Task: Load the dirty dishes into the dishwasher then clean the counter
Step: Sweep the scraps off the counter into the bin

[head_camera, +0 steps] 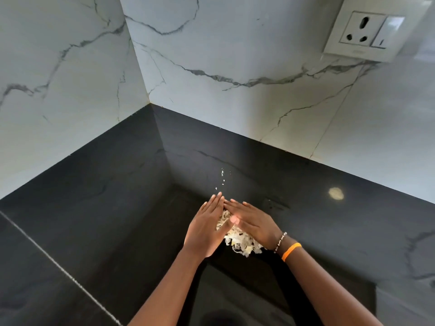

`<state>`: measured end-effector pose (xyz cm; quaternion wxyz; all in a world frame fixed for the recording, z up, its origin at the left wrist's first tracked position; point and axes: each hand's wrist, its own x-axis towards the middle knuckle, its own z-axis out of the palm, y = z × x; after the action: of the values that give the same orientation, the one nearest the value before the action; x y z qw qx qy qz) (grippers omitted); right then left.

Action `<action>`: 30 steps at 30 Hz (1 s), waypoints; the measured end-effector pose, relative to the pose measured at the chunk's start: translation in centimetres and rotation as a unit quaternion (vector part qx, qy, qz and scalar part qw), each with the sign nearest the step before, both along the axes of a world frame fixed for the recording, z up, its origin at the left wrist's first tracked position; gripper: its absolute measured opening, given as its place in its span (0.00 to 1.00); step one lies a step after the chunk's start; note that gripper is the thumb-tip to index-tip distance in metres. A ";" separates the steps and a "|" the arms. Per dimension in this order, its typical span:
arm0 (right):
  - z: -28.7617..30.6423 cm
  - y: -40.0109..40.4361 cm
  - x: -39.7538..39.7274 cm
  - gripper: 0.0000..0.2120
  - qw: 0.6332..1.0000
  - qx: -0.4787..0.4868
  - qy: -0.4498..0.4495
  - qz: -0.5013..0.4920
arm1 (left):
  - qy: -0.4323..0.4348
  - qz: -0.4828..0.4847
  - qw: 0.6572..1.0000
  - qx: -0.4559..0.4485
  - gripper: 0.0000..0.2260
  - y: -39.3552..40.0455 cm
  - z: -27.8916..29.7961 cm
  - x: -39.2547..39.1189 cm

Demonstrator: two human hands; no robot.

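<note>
Black stone counter [106,208] under both hands. Left hand [207,229] and right hand [253,223], fingers straight, fingertips meeting, form wedge around pale food scraps [240,243], probably to heap them for removal. Few crumbs [222,178] lie just beyond fingertips. No dishes, dishwasher or container visible. Marble wall, socket [367,31] behind.

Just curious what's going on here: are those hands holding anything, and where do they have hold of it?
Nothing is gripped. The left hand and right hand, fingers straight, cup a heap of pale food scraps on the black counter from either side.
</note>
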<state>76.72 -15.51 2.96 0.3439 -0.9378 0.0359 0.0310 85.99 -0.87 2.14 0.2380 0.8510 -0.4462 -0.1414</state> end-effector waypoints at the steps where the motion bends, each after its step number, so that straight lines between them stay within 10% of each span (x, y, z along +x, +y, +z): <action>1: 0.0 0.6 -0.7 0.40 1.000 -0.004 0.001 -0.003 | 0.001 0.001 1.000 -0.004 0.49 0.6 -0.2 -0.6; 10: 0.6 -0.9 -4.2 0.26 0.979 0.023 -0.030 -0.201 | 0.045 0.140 0.986 -0.075 0.29 5.2 0.0 -3.7; 16: -0.3 -0.2 -3.0 0.25 0.958 -0.194 0.110 -0.178 | -0.055 0.104 0.992 0.037 0.51 6.2 -0.5 -3.0; 23: 0.8 1.9 -2.8 0.27 0.983 0.159 -0.015 -0.093 | -0.079 0.096 0.991 0.057 0.48 5.9 -0.3 -3.2; 30: -1.1 -2.5 4.9 0.28 0.975 -0.172 0.071 -0.125 | -0.097 0.081 0.988 0.083 0.46 5.7 -0.1 -3.0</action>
<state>81.60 -18.02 1.89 0.1751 -0.9664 0.1820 0.0480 82.98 4.81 2.05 0.1323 0.9108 -0.3839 -0.0750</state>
